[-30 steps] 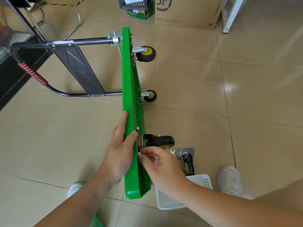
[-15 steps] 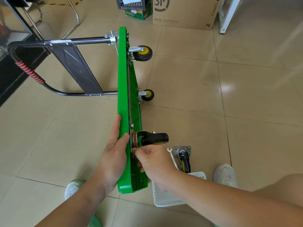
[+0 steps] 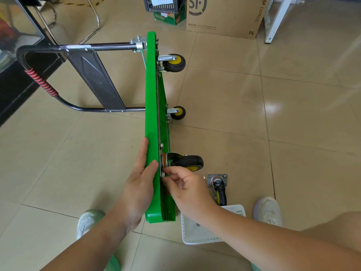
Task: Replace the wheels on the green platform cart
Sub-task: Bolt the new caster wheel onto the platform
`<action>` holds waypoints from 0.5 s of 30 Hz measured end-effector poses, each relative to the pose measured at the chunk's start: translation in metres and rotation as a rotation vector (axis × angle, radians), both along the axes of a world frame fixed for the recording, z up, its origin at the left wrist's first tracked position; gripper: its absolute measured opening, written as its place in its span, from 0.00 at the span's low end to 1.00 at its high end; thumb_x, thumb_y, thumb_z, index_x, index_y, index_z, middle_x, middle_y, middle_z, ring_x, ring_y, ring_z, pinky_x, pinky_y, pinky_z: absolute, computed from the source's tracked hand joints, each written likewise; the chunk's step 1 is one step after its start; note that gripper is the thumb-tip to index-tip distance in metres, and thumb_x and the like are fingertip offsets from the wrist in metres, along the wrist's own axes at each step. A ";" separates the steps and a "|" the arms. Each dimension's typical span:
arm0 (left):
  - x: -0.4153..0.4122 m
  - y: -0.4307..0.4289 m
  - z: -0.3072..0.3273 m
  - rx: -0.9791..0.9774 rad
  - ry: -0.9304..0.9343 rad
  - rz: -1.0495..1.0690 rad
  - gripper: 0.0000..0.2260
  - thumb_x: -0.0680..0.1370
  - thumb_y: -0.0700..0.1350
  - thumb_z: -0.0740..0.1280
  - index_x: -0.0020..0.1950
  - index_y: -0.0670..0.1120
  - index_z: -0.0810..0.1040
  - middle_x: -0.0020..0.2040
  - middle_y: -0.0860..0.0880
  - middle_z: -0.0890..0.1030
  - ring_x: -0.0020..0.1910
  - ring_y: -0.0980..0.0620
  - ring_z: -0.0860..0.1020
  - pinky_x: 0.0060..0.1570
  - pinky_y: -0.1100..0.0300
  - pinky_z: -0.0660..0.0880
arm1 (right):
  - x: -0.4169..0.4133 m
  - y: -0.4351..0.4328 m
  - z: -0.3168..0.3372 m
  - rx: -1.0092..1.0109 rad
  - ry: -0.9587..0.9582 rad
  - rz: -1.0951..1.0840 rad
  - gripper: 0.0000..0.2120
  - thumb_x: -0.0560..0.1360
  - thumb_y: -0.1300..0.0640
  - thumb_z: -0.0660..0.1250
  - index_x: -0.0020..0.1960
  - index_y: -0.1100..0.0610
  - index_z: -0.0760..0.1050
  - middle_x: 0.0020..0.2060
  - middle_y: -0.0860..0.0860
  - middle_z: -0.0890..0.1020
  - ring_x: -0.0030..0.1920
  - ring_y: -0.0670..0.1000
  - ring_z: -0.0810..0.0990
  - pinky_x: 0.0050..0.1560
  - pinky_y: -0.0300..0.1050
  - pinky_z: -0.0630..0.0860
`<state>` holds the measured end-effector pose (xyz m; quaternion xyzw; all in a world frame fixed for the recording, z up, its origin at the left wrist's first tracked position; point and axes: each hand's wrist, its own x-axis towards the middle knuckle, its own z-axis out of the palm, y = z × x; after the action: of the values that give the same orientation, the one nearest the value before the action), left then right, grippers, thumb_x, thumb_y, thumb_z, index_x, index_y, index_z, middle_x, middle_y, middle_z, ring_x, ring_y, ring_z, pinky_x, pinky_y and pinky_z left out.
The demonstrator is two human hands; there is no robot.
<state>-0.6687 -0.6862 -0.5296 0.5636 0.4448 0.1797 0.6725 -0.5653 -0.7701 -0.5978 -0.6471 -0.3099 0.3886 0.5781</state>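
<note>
The green platform cart [image 3: 152, 98] stands on its long edge on the tiled floor, its black handle [image 3: 39, 83] folded out to the left. Two black and yellow casters, the far one [image 3: 173, 62] and the middle one [image 3: 178, 112], stick out of its underside on the right. A third caster [image 3: 187, 162] sits at the near end. My left hand [image 3: 139, 182] holds the deck's top edge, thumb over the rim. My right hand [image 3: 183, 187] pinches a small nut or bolt [image 3: 162, 174] at that caster's mounting plate. A loose caster [image 3: 219, 189] lies on the floor beside it.
A white plastic basket [image 3: 230, 210] sits on the floor under my right forearm. My shoes [image 3: 267, 211] flank the cart's near end. A cardboard box [image 3: 224, 14], a dark crate [image 3: 164, 4] and chair legs [image 3: 93, 18] stand at the back. A white frame leg [image 3: 275, 20] is at the back right.
The view has shifted a little. My right hand's fingers have turned slightly at the fastener by the near caster. My left hand keeps its hold on the deck.
</note>
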 end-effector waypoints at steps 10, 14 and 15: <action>0.000 -0.002 0.007 0.029 0.019 -0.014 0.27 0.87 0.44 0.54 0.79 0.71 0.55 0.74 0.65 0.71 0.73 0.61 0.70 0.78 0.51 0.63 | 0.023 0.004 0.001 0.023 -0.542 0.237 0.06 0.81 0.54 0.65 0.53 0.52 0.81 0.38 0.44 0.80 0.40 0.43 0.78 0.43 0.41 0.77; 0.001 -0.003 0.008 0.053 0.036 -0.033 0.27 0.87 0.44 0.54 0.79 0.71 0.54 0.76 0.64 0.68 0.73 0.61 0.70 0.78 0.51 0.63 | 0.021 0.006 0.005 -0.086 -0.156 0.216 0.09 0.80 0.50 0.65 0.48 0.52 0.83 0.33 0.48 0.84 0.34 0.51 0.82 0.39 0.53 0.81; 0.001 -0.003 0.008 0.058 0.041 -0.034 0.27 0.87 0.44 0.54 0.78 0.72 0.54 0.76 0.63 0.69 0.72 0.62 0.71 0.76 0.52 0.65 | 0.021 0.006 0.007 -0.117 -0.087 0.204 0.11 0.79 0.48 0.66 0.46 0.51 0.84 0.32 0.48 0.84 0.33 0.51 0.83 0.37 0.51 0.82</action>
<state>-0.6676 -0.6894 -0.5211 0.5939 0.4435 0.1695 0.6495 -0.5448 -0.7638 -0.5912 -0.6611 -0.3758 0.4345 0.4826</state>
